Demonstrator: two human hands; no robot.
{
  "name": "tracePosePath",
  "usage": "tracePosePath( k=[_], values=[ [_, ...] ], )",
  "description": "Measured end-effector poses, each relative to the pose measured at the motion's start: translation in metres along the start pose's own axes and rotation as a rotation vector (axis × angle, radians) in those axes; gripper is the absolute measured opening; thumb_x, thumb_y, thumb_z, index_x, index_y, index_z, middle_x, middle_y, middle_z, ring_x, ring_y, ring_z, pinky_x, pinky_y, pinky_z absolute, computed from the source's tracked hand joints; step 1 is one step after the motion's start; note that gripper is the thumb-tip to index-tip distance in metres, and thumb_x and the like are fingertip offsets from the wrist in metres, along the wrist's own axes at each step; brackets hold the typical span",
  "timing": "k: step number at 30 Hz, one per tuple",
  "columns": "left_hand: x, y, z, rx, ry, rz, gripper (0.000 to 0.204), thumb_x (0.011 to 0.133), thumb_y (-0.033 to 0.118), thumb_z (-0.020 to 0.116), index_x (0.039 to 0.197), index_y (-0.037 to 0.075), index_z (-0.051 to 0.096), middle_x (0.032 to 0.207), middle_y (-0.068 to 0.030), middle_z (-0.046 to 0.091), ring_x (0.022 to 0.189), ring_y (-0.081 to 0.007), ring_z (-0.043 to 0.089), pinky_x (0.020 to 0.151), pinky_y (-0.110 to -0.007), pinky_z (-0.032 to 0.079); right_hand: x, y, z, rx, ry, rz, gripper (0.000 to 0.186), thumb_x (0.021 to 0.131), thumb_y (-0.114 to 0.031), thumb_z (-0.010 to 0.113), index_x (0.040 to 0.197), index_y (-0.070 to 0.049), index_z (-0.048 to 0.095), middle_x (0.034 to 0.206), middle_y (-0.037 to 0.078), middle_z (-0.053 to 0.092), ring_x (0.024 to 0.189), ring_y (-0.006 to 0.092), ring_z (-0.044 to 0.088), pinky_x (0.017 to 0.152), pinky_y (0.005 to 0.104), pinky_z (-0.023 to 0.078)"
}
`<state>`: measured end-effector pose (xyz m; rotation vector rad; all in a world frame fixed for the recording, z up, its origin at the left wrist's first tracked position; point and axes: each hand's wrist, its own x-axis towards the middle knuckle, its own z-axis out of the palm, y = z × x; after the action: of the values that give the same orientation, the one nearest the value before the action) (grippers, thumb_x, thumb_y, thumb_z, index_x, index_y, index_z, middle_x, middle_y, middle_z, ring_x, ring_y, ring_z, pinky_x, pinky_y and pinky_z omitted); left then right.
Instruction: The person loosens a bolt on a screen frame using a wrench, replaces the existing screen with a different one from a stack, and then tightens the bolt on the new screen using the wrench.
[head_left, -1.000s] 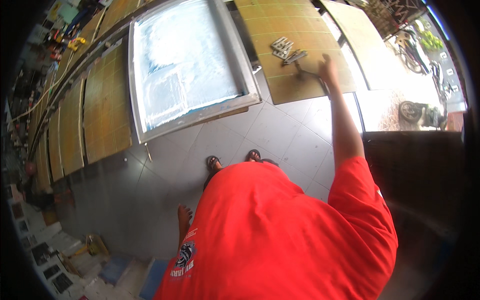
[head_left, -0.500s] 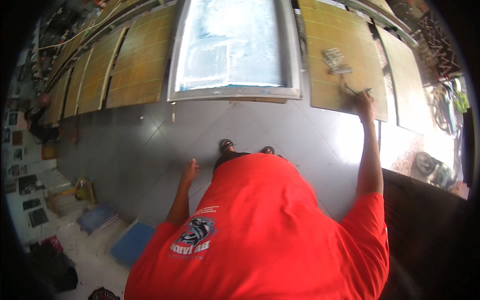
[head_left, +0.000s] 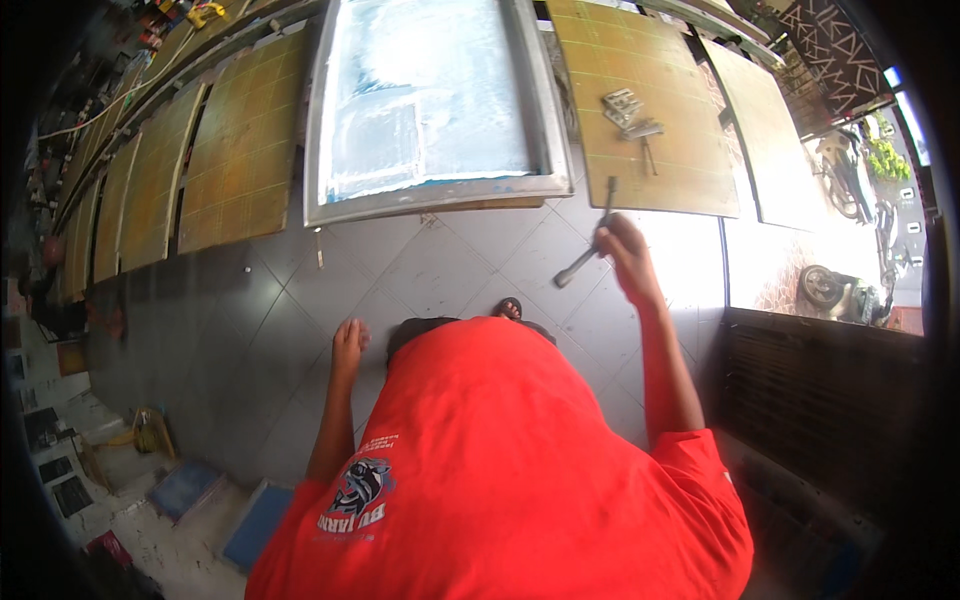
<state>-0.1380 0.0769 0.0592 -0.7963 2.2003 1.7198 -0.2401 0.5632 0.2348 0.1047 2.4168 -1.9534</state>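
My right hand (head_left: pixel 625 250) grips a dark metal wrench (head_left: pixel 574 268) by its middle, held aslant over the tiled floor below a yellow board (head_left: pixel 645 75). On that board lie some metal fittings (head_left: pixel 622 105) and a smaller tool (head_left: pixel 645 131). My left hand (head_left: pixel 349 340) hangs low at my left side, empty, with its fingers loosely bent and open. At the top centre is a large framed screen (head_left: pixel 316 170) smeared white and pale blue, with a metal rim.
More yellow boards (head_left: pixel 235 140) line a rack to the left and right. A dark panelled piece (head_left: pixel 800 400) stands at the right, with parked motorbikes (head_left: pixel 840 295) beyond. Blue flat frames (head_left: pixel 185 488) and other clutter lie at the lower left.
My right hand has lifted the wrench off the right board and brought it down and leftward over the floor. My left hand remains low at my side. The view has swung round.
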Motion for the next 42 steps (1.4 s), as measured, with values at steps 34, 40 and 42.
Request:
tracePosePath(
  k=[34,40,42],
  values=[
    [-0.009,-0.06,-0.259,0.199,-0.244,0.025,0.033,0.093,0.033,0.047,0.099,0.001,0.055,0.087,-0.0064,0.059,0.08,-0.0146,0.056,0.074,-0.028,0.044,-0.042,0.029,0.424,0.642,-0.325,0.361,0.024,0.092,-0.019,0.047,0.1,-0.001,0.059,0.075,-0.001,0.057,0.06,0.0068,0.049,0.045,0.0205,0.035],
    [0.007,0.03,-0.196,-0.058,-0.43,0.129,0.035,0.093,0.035,0.048,0.103,0.003,0.055,0.094,-0.0074,0.059,0.082,-0.0144,0.057,0.071,-0.026,0.044,-0.042,0.02,0.431,0.7,-0.317,0.41,0.021,0.092,-0.015,0.049,0.101,0.003,0.057,0.087,0.005,0.062,0.072,0.0116,0.059,0.062,0.0223,0.048],
    [0.0,0.075,-0.17,-0.203,-0.506,0.117,0.034,0.094,0.031,0.045,0.109,0.002,0.053,0.097,-0.007,0.059,0.084,-0.0128,0.055,0.074,-0.027,0.044,-0.039,0.018,0.428,0.554,-0.367,0.45,0.022,0.092,-0.014,0.049,0.103,0.003,0.056,0.091,0.008,0.062,0.077,0.0139,0.061,0.066,0.0239,0.05]
  ],
)
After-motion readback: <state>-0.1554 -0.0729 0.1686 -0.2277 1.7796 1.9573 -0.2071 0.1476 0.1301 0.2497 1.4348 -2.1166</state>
